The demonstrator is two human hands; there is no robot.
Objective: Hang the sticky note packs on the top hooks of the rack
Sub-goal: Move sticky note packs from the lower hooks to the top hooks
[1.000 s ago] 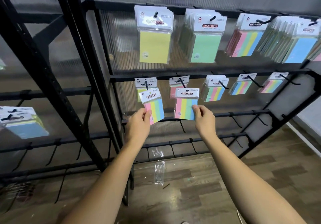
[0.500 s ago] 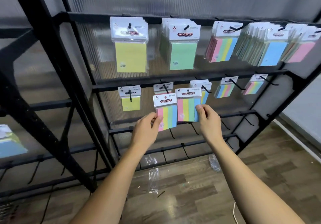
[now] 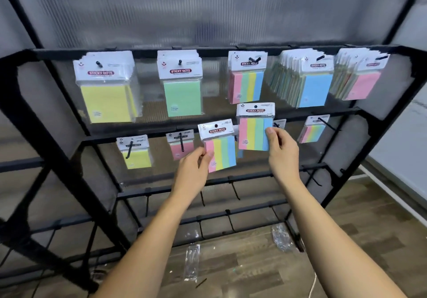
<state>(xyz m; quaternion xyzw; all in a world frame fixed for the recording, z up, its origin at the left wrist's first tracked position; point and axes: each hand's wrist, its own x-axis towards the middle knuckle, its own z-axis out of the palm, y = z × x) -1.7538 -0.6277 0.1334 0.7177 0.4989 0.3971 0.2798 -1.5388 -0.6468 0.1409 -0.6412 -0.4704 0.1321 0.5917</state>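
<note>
Your left hand [image 3: 191, 170] pinches a striped sticky note pack [image 3: 219, 146] at its lower-left corner, thumb in front over the pink stripe and the other fingers curled behind it, so the pack stands tilted at about one o'clock from the hand. Your right hand [image 3: 283, 152] pinches a second striped pack [image 3: 255, 127] by its right edge, thumb tip on the blue stripe and the fingers closed behind; this pack sits at about ten o'clock from that hand and higher than the left one. Both packs carry a white header card with a punched hole and a red label reading "STICKY NOTE"; the smaller print beneath is too fine to read. The right-hand pack hangs in the air just below the striped packs on the top rail [image 3: 247, 79] of the black rack [image 3: 57, 135], its header near their lower edge, at twelve o'clock from your right hand. Along that top rail, hooks also hold yellow packs [image 3: 105, 89], green packs [image 3: 181, 85], a thick row fronted by blue [image 3: 312, 82] and a row fronted by pink [image 3: 362, 78], all bearing the same red label. On the second rail hang smaller yellow [image 3: 135, 152], pink [image 3: 180, 145] and striped [image 3: 313, 129] packs.
</note>
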